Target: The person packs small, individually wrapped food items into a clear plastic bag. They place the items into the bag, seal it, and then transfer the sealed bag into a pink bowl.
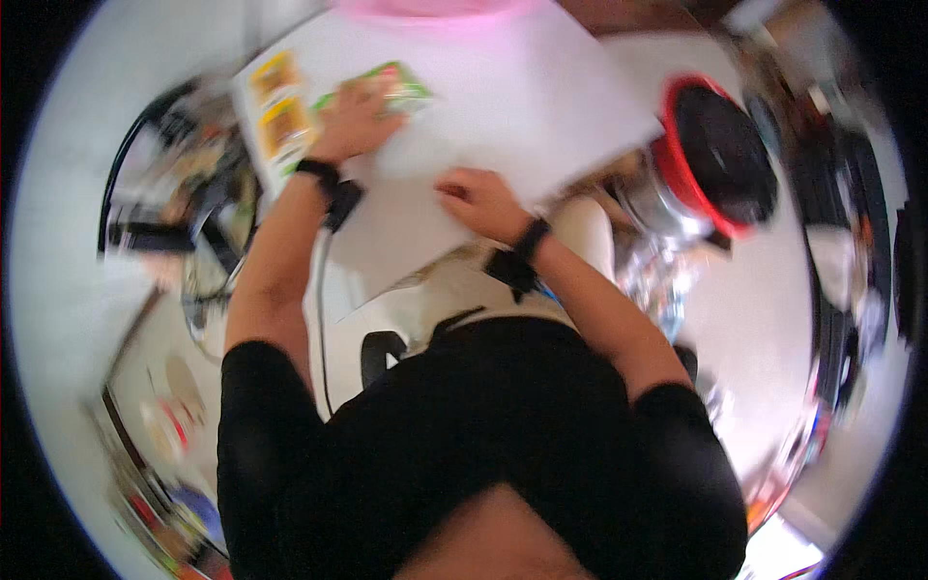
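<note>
My left hand [362,116] lies over a green plastic packet [412,88] on the white tabletop [522,109]. Green film shows on both sides of the hand, but blur hides whether the fingers grip it. Left of that hand, two yellow packets [284,125] with brownish pictures lie in a row along the table's left edge. My right hand [482,203] rests near the front edge of the table, fingers curled in and nothing visible in them. Each wrist wears a black band with a small dark box.
A pink basin-like object [442,9] sits at the far edge. To the right stands a metal bin [663,192] with a red rim and dark lining, close to the table corner. A cable [321,319] hangs by my left arm. Blurred clutter [210,167] fills the left side.
</note>
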The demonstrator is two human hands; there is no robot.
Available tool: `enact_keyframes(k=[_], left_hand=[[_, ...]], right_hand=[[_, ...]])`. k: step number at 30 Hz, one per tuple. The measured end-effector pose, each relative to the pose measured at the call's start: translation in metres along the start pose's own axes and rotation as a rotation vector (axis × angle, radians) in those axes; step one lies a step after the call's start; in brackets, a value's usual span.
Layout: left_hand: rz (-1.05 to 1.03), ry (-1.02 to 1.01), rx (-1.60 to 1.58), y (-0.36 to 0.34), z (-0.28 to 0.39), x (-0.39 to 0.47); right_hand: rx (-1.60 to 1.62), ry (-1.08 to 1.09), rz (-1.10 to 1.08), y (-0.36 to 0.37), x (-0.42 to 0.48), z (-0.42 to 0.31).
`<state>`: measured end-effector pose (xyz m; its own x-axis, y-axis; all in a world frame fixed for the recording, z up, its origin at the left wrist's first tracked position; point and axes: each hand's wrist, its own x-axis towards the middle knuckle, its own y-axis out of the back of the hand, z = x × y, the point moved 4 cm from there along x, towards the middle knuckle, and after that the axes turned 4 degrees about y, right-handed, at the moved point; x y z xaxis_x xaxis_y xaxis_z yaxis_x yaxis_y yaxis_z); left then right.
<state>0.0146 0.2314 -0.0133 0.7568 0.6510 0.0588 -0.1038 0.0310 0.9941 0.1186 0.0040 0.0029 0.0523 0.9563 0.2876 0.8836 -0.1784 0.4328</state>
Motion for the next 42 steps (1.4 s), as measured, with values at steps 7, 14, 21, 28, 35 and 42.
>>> enact_keyframes(k=[7, 14, 21, 28, 35, 42], left_hand=[[-0.126, -0.175, 0.11, 0.009, 0.048, -0.007], [-0.051, -0.15, 0.271, 0.045, 0.099, -0.011], [0.09, -0.395, -0.239, 0.033, 0.199, -0.084], [0.083, -0.35, -0.436, 0.046, 0.228, -0.128], [0.064, -0.297, -0.285, 0.02, 0.199, -0.121], [0.051, -0.136, -0.067, 0.027, 0.221, -0.128]], right_hand=[[-0.028, 0.137, 0.098, -0.01, -0.001, 0.011], [0.066, 0.166, -0.001, 0.018, -0.013, -0.01], [-0.316, 0.195, 0.752, 0.212, -0.082, -0.056], [-0.84, -0.079, 1.278, 0.356, -0.195, -0.006], [-1.021, -0.602, 0.41, 0.394, -0.204, 0.137], [-1.125, -0.63, -0.066, 0.389, -0.188, 0.176]])
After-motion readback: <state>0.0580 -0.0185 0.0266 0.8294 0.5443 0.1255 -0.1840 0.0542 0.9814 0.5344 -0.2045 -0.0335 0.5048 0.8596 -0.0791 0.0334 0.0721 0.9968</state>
